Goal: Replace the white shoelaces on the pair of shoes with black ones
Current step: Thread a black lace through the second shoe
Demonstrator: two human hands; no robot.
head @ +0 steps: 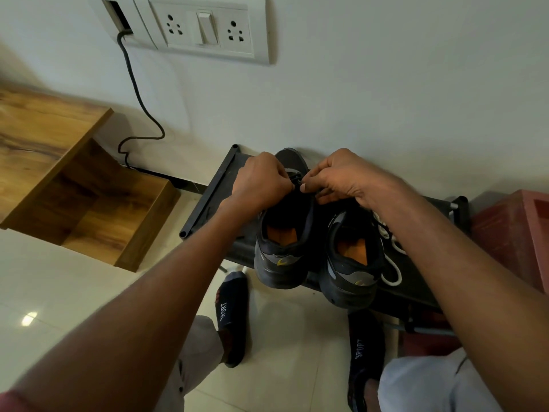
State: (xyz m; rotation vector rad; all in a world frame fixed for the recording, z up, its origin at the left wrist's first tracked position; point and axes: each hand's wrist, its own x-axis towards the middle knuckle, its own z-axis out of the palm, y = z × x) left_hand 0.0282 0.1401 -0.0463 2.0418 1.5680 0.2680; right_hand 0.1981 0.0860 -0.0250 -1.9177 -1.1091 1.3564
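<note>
Two dark sports shoes with orange insoles stand side by side on a low black rack (208, 197), heels toward me. Over the left shoe (280, 257) my left hand (261, 181) and my right hand (341, 176) both pinch the black lace (296, 178) at its upper eyelets, fingers curled and nearly meeting. The right shoe (353, 269) stands untouched under my right wrist. White laces (392, 263) lie in loose loops on the rack just right of that shoe, partly hidden by my right forearm.
The rack stands against a white wall with a socket panel (205, 28) and a dangling black cable (133, 84). A wooden shelf unit (74, 185) is at left, a red stool (514, 230) at right. My socked feet (233, 316) rest on the pale tiled floor.
</note>
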